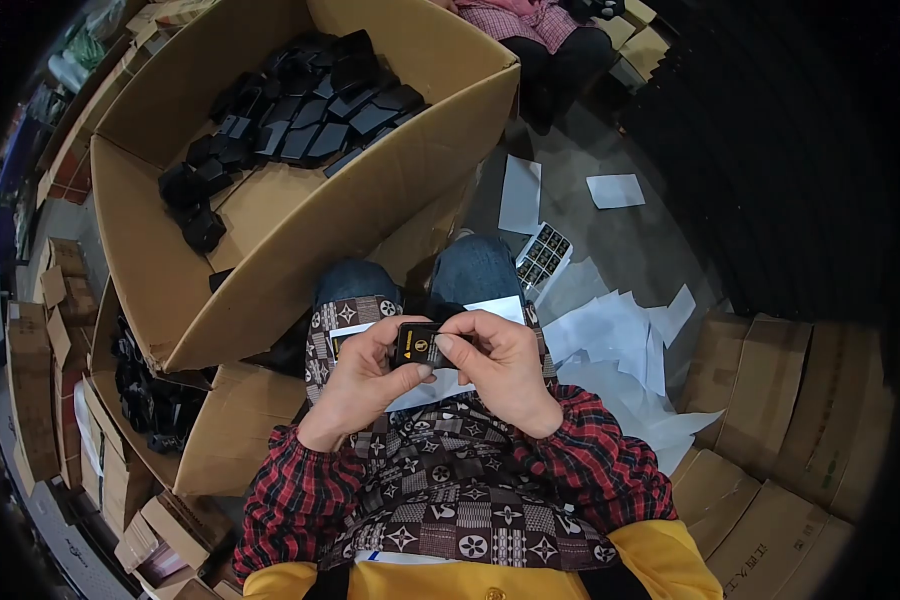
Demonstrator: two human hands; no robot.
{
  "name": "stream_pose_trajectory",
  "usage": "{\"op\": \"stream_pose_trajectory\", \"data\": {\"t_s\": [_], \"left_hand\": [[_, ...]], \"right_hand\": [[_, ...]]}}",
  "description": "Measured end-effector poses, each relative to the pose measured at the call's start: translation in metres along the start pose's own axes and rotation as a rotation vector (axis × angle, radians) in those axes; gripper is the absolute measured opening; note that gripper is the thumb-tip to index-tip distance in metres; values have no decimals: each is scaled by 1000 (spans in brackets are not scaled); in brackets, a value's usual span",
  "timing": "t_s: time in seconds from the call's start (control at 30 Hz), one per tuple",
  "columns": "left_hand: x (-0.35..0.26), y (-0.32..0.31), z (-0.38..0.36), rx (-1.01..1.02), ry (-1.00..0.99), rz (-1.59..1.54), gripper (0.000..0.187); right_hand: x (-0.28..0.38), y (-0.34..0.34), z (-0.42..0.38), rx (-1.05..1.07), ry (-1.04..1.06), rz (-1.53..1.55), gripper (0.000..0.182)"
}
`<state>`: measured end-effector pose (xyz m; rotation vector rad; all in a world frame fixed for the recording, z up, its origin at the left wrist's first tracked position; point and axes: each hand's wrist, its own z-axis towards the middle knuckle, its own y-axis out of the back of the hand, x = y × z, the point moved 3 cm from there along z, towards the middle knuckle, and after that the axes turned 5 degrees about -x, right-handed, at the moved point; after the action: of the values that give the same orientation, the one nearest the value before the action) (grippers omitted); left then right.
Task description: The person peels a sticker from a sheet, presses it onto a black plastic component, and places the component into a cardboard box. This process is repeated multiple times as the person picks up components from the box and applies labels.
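Observation:
Over my lap, a small black plastic part (406, 362) is pinched between both hands. A black label with yellow warning print (417, 340) covers its upper face. My left hand (362, 385) grips the left end, thumb along the lower edge. At the right end, my right hand (505, 368) has its thumb pressed on the label and fingers curled behind. White paper (497, 308) lies on my lap beneath the hands, partly hidden by them and the part. The rest of the part is covered by my fingers.
A large cardboard box (370, 215) holding many black plastic parts (310, 110) stands front left. Below it, another box (245, 425) holds black pieces. A label sheet (543, 255) and loose white papers (610, 335) lie right. Closed cartons (770, 400) stand far right. A person (545, 45) sits ahead.

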<state>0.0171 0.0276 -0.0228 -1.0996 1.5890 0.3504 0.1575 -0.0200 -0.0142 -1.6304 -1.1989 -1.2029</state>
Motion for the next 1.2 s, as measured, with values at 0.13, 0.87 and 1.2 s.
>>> {"op": "stream_pose_trajectory", "data": {"t_s": [0.13,0.87,1.2], "left_hand": [[-3,0,0,23,8,21,38],[-7,-1,-2,15,55,74,39],[10,-9,-17,-260,-204,294,27]], "right_hand": [[-1,-1,0,-2,14,7,10],[-4,-3,3,11,-8,-9,8],[-6,-9,2,-81,282,-329,22]]}}
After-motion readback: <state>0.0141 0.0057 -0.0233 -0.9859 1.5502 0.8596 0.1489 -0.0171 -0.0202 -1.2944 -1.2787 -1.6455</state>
